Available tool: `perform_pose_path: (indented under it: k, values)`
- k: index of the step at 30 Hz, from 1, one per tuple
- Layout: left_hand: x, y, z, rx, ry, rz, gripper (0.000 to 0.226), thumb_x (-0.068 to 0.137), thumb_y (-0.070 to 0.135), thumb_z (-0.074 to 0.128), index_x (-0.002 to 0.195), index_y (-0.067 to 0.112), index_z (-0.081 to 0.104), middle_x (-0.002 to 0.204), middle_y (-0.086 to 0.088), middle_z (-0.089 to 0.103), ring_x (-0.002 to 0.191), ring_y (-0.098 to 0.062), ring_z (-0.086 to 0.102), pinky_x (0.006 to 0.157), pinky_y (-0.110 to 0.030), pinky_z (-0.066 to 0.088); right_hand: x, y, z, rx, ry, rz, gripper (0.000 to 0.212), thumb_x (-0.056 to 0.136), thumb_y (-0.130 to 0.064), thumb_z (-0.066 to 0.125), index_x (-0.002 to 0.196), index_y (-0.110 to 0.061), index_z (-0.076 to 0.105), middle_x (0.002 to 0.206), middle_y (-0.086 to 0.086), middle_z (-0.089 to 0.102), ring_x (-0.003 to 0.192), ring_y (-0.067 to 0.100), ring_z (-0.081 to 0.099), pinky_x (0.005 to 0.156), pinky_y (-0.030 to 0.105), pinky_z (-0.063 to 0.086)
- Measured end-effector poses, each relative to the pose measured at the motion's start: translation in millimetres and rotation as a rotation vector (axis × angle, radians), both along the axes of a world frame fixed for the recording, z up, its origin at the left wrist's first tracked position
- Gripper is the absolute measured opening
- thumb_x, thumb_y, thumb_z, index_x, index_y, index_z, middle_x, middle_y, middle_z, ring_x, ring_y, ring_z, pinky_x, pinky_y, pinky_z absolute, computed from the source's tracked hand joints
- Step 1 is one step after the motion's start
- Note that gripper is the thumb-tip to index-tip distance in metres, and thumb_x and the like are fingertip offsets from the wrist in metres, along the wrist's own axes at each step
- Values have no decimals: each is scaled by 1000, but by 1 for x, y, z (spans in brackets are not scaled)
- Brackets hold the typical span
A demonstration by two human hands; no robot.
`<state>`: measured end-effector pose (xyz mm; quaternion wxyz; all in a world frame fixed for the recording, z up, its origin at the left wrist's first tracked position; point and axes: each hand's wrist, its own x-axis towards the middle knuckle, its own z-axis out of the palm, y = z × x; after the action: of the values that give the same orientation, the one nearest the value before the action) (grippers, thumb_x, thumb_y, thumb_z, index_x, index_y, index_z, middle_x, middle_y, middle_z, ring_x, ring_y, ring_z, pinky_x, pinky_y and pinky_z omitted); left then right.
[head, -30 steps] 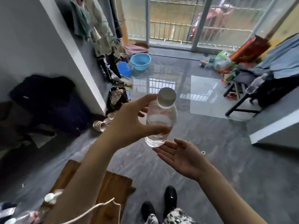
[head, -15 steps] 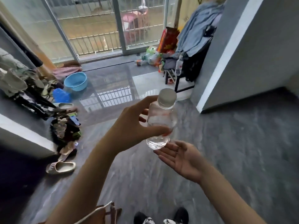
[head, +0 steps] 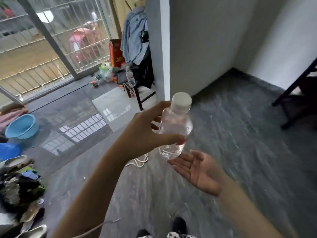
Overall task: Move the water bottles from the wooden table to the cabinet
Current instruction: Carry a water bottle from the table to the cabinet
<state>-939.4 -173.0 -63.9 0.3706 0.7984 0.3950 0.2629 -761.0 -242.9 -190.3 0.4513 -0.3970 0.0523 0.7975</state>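
Closest to me, one clear water bottle [head: 175, 127] with a white cap stands upright in mid-air, the left hand [head: 145, 134] wrapped around its middle, while the right hand [head: 197, 170] lies flat and palm-up just under its base, holding nothing. Around the two shoes the grey floor [head: 240, 143] is bare out to the white wall, with piled clutter [head: 18, 186] along the left edge. Farther off, a second bottle [head: 130, 76] sits on a dark stool [head: 137, 93], one blue basin [head: 21, 126] nearby.
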Motion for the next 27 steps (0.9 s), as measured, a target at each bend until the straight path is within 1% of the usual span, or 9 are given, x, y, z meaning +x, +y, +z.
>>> perform_pose_path:
  k: [2,5,9,12,14,20,22,25,27]
  values:
    - [33,1,3,-2,-16,-57,72,61,63,79,120,68,40,108,22,70,97,3,67,77,-12,52,26,-13,2,7,6,-87,51,101,-25,35,123,13,59,125,32,63,103,38,70,79,44,60]
    - [81,1,3,-45,-45,-164,81,63,50,86,124,54,34,109,13,72,93,-4,68,79,-19,55,59,-35,5,20,20,-225,50,101,-24,35,120,14,60,122,32,63,91,36,74,78,41,60]
    - [137,-1,3,-81,2,-339,71,66,47,87,126,37,49,106,14,71,94,-5,70,82,-26,57,89,-67,9,37,63,-410,43,95,-19,41,103,14,67,111,36,67,87,37,75,80,43,58]
    - [170,-5,3,-102,-12,-445,68,68,47,86,126,36,53,106,13,72,95,-8,71,87,-35,59,102,-86,15,45,45,-494,42,94,-17,43,88,12,73,106,34,70,83,35,75,77,40,60]
    - [189,-7,4,-108,-29,-496,65,68,48,84,125,37,55,106,15,72,95,-5,71,88,-38,59,111,-96,17,41,36,-554,44,96,-16,41,91,13,74,108,33,70,85,34,75,80,38,59]
    - [230,3,8,-106,-2,-712,58,73,43,85,123,44,55,107,19,70,96,-2,69,88,-32,57,121,-105,24,61,61,-806,43,90,-15,47,117,16,61,123,34,63,96,41,73,78,45,62]
    - [241,8,11,-106,5,-789,58,75,42,85,125,45,55,109,21,69,99,1,67,87,-26,55,118,-103,25,74,47,-860,42,93,-15,46,115,16,62,120,34,65,99,41,72,81,45,61]
    - [255,13,12,-97,14,-891,57,76,43,85,126,44,57,112,22,69,101,3,66,88,-25,53,113,-98,25,84,52,-957,44,85,-15,50,111,17,65,118,33,66,101,41,71,86,46,57]
    - [263,15,12,-107,12,-934,56,75,42,85,123,47,57,111,24,69,99,5,66,86,-21,52,111,-97,26,92,40,-1014,48,85,-18,50,116,17,63,121,33,65,104,41,70,87,46,56]
